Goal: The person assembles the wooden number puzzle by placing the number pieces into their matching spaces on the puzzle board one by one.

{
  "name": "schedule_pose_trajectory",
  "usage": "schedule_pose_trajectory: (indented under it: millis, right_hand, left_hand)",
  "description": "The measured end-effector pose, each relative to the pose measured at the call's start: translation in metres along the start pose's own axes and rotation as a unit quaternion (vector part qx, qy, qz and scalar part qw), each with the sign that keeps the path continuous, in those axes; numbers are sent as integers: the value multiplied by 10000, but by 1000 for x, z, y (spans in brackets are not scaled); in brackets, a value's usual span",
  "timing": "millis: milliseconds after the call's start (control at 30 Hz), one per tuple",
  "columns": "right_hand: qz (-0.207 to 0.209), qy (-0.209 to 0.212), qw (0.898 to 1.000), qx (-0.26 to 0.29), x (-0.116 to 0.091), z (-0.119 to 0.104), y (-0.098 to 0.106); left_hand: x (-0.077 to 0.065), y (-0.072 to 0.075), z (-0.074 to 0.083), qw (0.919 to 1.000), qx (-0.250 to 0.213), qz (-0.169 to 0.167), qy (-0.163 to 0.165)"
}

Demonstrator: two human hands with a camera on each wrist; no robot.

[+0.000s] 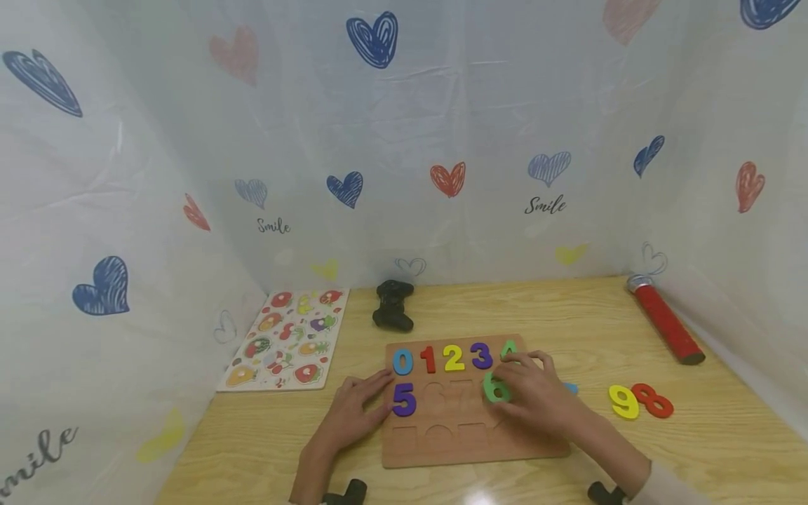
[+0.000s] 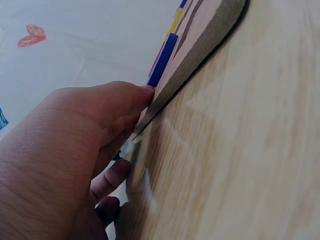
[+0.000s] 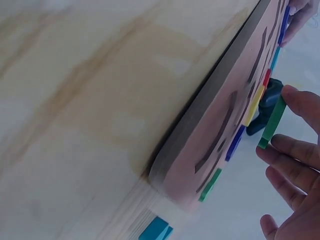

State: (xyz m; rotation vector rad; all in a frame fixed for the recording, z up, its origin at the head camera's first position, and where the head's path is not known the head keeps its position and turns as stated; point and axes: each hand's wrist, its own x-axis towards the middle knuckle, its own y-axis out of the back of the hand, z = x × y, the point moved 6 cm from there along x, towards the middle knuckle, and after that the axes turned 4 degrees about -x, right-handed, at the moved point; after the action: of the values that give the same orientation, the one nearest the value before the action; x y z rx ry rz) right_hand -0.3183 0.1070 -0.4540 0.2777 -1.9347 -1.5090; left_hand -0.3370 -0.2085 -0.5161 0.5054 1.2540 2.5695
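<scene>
The wooden number board [image 1: 473,452] lies on the table, its top row filled with numbers 0 to 4. The purple 5 [image 1: 412,401] sits at the left of its second row. Along the board's left edge rests my left hand [image 1: 353,415], thumb beside the 5; in the left wrist view its thumb tip [image 2: 145,92] presses at the edge. My right hand [image 1: 539,394] pinches the green 6 [image 3: 272,122] between thumb and fingers, raised over the board's right half. The green 4 [image 1: 507,348] is partly hidden behind that hand.
A yellow 9 [image 1: 621,403] and a red 8 [image 1: 656,401] lie right of the board. A blue piece [image 1: 571,387] shows past my right hand. Farther off are a black game controller [image 1: 393,305], a fruit puzzle [image 1: 290,340] and a red tube [image 1: 668,321].
</scene>
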Motion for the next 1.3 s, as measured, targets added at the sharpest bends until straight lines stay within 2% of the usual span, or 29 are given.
schedule_pose_trajectory:
  millis: [200,600,800,933,1133,1300]
  right_hand:
    - [-6,88,10000,43,4,-5,-4]
    - [4,238,9997,104,10,-13,-12]
    - [-77,180,9997,-123,14,-19,-15]
    - [-54,197,9996,-205,18,-23,-17]
    - [-54,256,9996,-40,22,-29,-21]
    - [-8,338,9994,-51,27,-35,-25]
  left_hand:
    - [0,1,2,9999,32,35,-99]
    - [0,2,3,10000,-6,10,-35]
    - [0,2,4,9999,9,30,-144]
    - [-1,2,4,9997,-4,82,-212]
    - [0,2,5,9991,-33,247,-349]
    - [-1,2,5,9992,-73,245,-316]
